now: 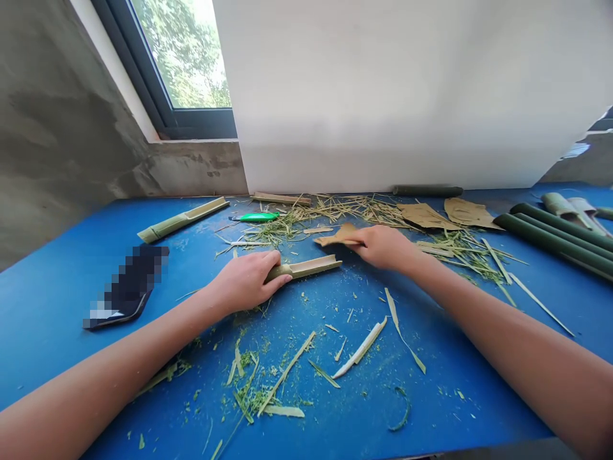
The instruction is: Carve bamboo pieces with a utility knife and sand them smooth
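Head view: the left hand (251,279) is closed around the near-left end of a pale green, half-split bamboo piece (315,266), whose open trough sticks out to the right of the fingers, above the blue worktop (460,402). To the right of the bamboo's far end, the right hand (385,248) pinches a tan, curled sheet of paper-like material (336,239), which reaches leftward from its fingers; whether sheet and bamboo touch is hard to tell. Beyond the left hand lie a bright green plastic-handled tool (258,217) and, farther left, a second half-split bamboo length (184,220), both well apart from it
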